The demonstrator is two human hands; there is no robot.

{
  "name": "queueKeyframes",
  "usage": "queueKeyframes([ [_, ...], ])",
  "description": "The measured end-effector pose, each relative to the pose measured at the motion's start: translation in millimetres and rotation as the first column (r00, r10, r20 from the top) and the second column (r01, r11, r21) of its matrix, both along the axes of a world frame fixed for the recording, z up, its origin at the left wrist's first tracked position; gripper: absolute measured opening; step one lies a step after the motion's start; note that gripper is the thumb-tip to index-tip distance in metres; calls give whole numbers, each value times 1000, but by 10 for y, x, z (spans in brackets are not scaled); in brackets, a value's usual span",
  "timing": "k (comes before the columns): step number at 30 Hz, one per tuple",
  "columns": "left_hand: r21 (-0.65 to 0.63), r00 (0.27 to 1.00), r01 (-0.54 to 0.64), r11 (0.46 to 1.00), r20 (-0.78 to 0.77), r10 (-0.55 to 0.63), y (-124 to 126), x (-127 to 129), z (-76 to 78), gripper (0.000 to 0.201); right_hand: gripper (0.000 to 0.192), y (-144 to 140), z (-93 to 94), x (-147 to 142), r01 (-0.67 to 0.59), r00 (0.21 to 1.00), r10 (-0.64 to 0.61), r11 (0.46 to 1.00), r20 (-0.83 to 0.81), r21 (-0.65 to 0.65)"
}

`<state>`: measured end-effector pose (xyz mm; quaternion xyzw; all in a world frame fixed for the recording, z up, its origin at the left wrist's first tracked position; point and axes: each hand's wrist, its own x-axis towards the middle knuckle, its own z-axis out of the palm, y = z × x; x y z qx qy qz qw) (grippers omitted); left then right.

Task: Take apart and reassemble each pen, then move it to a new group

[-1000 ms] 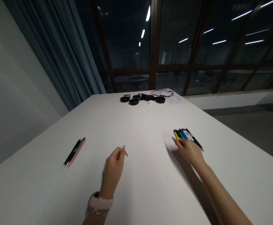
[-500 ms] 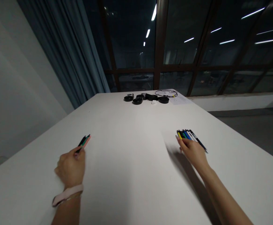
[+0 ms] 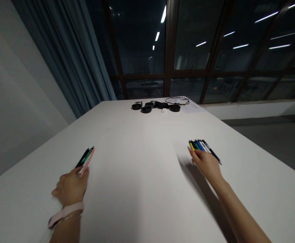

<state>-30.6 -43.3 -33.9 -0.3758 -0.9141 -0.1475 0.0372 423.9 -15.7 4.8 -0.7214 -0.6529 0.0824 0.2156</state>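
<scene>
My left hand [image 3: 71, 185], a pale band on its wrist, is at the left of the white table [image 3: 137, 189]. Its fingers are closed at the near ends of a black pen [image 3: 82, 158], a green pen [image 3: 88, 155] and a pink pen [image 3: 87, 162]; the grip is partly hidden. On the right, my right hand [image 3: 208, 165] closes round a side-by-side row of several pens. A yellow pen [image 3: 192, 145] lies by the thumb, then a blue pen [image 3: 200, 145], a white pen [image 3: 206, 146] and a black pen [image 3: 213, 154] on the outer side. The fingers cover their near parts.
Black round objects [image 3: 146, 109] sit at the table's far end, with a small white item [image 3: 164, 110], a coiled black cable [image 3: 177, 100] and a paper sheet [image 3: 194, 109]. Beyond stand a blue curtain [image 3: 86, 67] and dark windows [image 3: 142, 40]. A wall [image 3: 23, 101] borders the left.
My left hand has slid back towards me along its pens, so more of their length shows. My right hand and its row of pens have barely moved; the view has shifted slightly.
</scene>
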Motion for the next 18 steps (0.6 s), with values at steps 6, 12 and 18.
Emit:
queueKeyframes([
  [6,16,1000,4,1000,11,-4,31,-18,-37,59,55,4,32,-13,6,1000,-6,1000,22,-22],
  [12,-41,995,76,996,63,-73,63,14,25,52,54,-1,46,-41,-2,999,4,999,45,-44],
  [18,-24,975,220,975,34,-219,79,238,127,48,53,-25,43,-83,-34,996,37,999,79,-40],
])
